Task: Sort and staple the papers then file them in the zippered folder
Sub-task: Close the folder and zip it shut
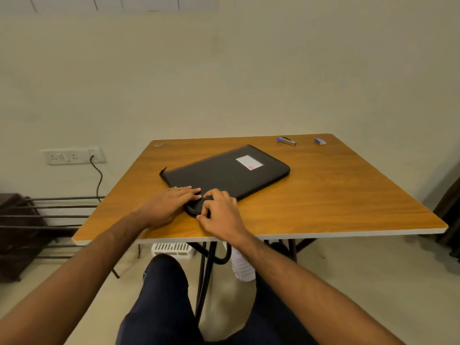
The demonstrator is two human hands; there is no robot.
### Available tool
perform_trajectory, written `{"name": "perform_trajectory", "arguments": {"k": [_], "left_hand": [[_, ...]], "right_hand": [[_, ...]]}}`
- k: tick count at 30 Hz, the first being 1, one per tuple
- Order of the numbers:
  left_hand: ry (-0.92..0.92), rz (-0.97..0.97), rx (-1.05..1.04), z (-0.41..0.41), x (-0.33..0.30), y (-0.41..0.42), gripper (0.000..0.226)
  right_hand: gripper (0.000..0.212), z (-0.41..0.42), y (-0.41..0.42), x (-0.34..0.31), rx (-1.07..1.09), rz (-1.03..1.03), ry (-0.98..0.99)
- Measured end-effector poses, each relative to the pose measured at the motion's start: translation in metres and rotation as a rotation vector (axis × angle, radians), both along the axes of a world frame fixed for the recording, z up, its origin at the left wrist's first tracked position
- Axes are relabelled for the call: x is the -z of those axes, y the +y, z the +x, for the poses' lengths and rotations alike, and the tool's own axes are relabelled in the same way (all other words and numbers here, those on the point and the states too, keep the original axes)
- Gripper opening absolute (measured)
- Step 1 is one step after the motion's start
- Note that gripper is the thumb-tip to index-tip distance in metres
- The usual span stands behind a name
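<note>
A wooden table carries a black zippered folder, a stapler and a small blue box.

Zippered folder lies flat mid-desk, angled, its near corner under both hands. Left hand rests flat on it, right hand just beside, at the corner. Stapler and staple box at far right edge, apart.
</note>
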State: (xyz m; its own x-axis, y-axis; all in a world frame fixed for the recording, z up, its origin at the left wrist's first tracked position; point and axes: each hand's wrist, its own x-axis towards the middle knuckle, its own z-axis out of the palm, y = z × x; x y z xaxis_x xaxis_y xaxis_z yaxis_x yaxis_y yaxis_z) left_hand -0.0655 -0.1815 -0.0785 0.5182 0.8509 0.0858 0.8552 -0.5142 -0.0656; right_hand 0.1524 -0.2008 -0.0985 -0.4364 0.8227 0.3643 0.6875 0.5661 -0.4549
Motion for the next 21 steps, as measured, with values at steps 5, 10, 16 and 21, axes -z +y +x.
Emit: {"name": "perform_trajectory", "arguments": {"k": [5, 10, 16, 21], "left_hand": [[0.031, 0.025, -0.205, -0.006, 0.003, -0.004, 0.062], [0.029, -0.071, -0.273, -0.023, 0.003, -0.003, 0.063], [-0.067, -0.107, -0.261, -0.032, 0.008, 0.001, 0.065], [-0.105, -0.119, -0.253, -0.036, 0.01, 0.005, 0.065]], "right_hand": [[0.018, -0.062, 0.005, 0.0, 0.071, 0.019, -0.003], [0.019, -0.079, 0.013, 0.0, 0.062, 0.025, -0.034], [0.019, -0.004, 0.037, -0.006, 0.005, -0.003, -0.073], [0.02, 0.086, 0.073, -0.012, 0.145, -0.043, -0.134]]}}
